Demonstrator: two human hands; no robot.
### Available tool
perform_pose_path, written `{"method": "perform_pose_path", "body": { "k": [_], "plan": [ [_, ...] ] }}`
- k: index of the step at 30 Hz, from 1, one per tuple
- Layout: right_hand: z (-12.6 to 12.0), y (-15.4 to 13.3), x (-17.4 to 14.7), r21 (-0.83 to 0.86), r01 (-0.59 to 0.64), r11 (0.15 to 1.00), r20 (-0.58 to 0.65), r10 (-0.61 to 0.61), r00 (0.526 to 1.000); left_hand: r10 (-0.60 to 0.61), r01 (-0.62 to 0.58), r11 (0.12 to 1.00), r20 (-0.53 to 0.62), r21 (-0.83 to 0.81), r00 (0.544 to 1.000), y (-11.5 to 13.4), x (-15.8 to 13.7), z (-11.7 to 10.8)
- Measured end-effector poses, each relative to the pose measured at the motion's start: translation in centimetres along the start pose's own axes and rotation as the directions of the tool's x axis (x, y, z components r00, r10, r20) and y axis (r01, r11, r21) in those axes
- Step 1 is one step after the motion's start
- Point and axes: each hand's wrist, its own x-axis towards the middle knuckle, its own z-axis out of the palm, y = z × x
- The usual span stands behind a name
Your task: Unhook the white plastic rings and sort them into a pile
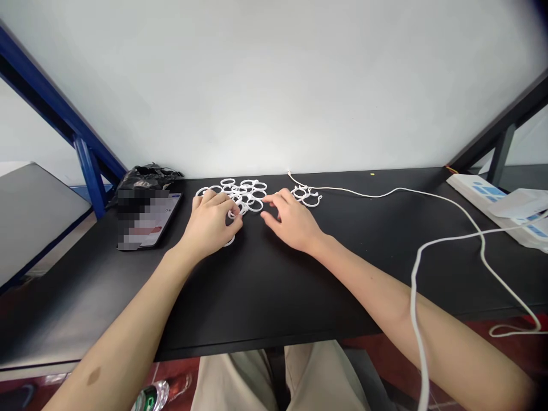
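Observation:
Several thin white plastic rings with small eyelets, like curtain rings [247, 188], lie in a loose cluster near the back of the black table. At the cluster's left front, my left hand [209, 225] is closed, thumb and fingers curled together. The edge of one white ring [230, 242] shows from under its thumb; the fingers hide the rest of it. My right hand [293, 220] rests to the right of the cluster, thumb and index finger apart, the index tip close to the nearest ring. Beyond its knuckles lies a smaller group of white rings [311, 200].
A phone [165, 220] and crumpled black plastic [148, 176] lie at left on the black table [265, 297]. A white cable [400, 189] loops across the right side, passing over my right forearm. White-and-blue packaging [488, 191] sits far right; a wall stands behind.

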Motion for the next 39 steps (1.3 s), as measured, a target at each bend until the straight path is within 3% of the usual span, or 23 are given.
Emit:
{"method": "perform_pose_path", "body": {
  "k": [4, 7, 17, 21, 29, 32, 35, 39],
  "plan": [
    [0.0, -0.9, -0.4, 0.129, 0.123, 0.984, 0.071, -0.133, 0.989, 0.107, -0.121, 0.977, -0.090, -0.175, 0.990, 0.8, 0.1, -0.6],
    [0.1, -1.0, -0.4, 0.198, 0.129, 0.972, 0.067, -0.145, 0.987, 0.138, -0.162, 0.952, -0.106, -0.260, 0.985, 1.1, 0.0, -0.5],
    [0.7, -1.2, -0.3, 0.400, -0.016, 0.916, 0.094, -0.024, 0.995, 0.310, -0.311, 0.950, -0.083, -0.002, 0.947, 0.9, 0.1, 0.1],
    [0.5, -1.8, -0.4, 0.451, -0.081, 0.889, 0.104, 0.037, 0.994, 0.264, -0.258, 0.964, -0.110, 0.066, 0.958, 1.4, 0.1, 0.0],
    [-0.3, -1.6, 0.2, 0.473, 0.021, 0.881, 0.012, -0.031, 0.999, -0.049, 0.032, 0.995, -0.185, -0.093, 0.981, 1.1, 0.5, 0.7],
    [-0.2, -1.5, 0.1, 0.441, 0.039, 0.897, 0.008, -0.047, 0.999, -0.103, 0.080, 0.985, -0.149, -0.151, 0.984, 0.4, 0.7, 0.9],
    [-0.2, -1.1, 0.1, 0.286, 0.025, 0.958, -0.046, -0.013, 0.999, -0.023, 0.007, 0.966, -0.059, -0.258, 0.998, -0.4, 0.6, 0.5],
    [-1.1, 0.7, 0.7, -0.064, -0.182, 0.981, -0.124, 0.174, 0.977, -0.043, 0.063, 0.956, 0.077, -0.288, 0.996, -1.8, 0.1, -1.0]
  ]
}}
